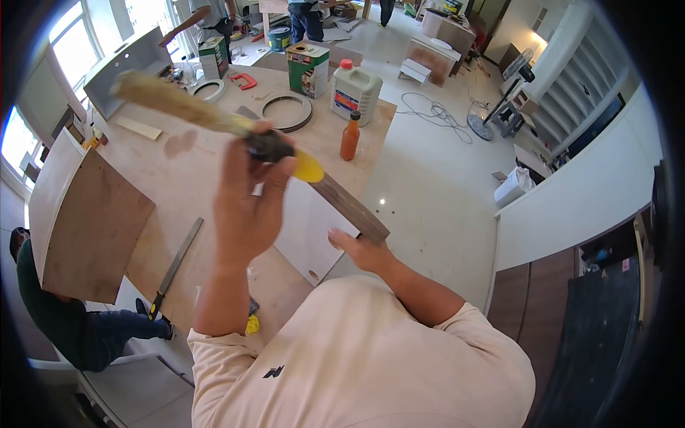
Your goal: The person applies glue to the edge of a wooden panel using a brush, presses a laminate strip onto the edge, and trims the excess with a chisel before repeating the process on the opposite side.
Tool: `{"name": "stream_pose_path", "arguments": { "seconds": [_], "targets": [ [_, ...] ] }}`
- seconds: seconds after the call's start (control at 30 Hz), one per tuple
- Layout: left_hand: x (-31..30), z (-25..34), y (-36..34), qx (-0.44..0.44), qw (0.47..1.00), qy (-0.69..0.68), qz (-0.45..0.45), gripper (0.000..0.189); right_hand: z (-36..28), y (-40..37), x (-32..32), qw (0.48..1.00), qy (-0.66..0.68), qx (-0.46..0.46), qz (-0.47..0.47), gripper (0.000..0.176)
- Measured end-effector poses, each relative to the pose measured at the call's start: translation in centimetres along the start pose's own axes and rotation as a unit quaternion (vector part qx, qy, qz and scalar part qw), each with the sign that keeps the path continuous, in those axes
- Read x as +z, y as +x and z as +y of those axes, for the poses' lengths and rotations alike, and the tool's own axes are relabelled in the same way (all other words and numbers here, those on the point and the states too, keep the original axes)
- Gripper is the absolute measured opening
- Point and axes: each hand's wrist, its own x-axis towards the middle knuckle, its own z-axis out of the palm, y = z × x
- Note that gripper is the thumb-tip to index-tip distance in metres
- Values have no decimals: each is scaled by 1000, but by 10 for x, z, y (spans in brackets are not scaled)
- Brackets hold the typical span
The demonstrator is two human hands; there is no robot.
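Note:
My left hand is raised over the table, its fingers closed around a black part with yellow beside it. A long tan piece, blurred by motion, extends to the upper left from this hand. Below it lies a white panel, with a dark wood-grain strip along its far right edge. At the strip's near end, my right hand grips the panel's corner, thumb on top and other fingers mostly hidden. A file with a black and yellow handle rests left of the panel.
The wooden table bears an orange bottle, a white jug, a green can and a coiled band. A curved brown panel stands left, beside a person. Other people stand at the back.

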Motion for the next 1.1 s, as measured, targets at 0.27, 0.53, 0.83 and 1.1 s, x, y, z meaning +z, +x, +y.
{"name": "stream_pose_path", "arguments": {
  "seconds": [0.27, 0.53, 0.83, 1.1],
  "targets": [
    [-30, -14, -16, 1, 999, 42, 4, 40, -32, -10, 5, 999, 30, -40, -17, 54],
    [-15, 16, -12, 104, 994, 44, 10, 36, -36, -9, 16, 994, 81, -79, 1, 22],
    [5, 3, -15, 26, 989, 119, -88, 36, -41, -11, 16, 990, 102, -97, 12, 24],
    [18, 11, -22, -4, 981, 132, -143, 35, -37, -10, 15, 988, 127, -86, -4, 23]
  ]
}}
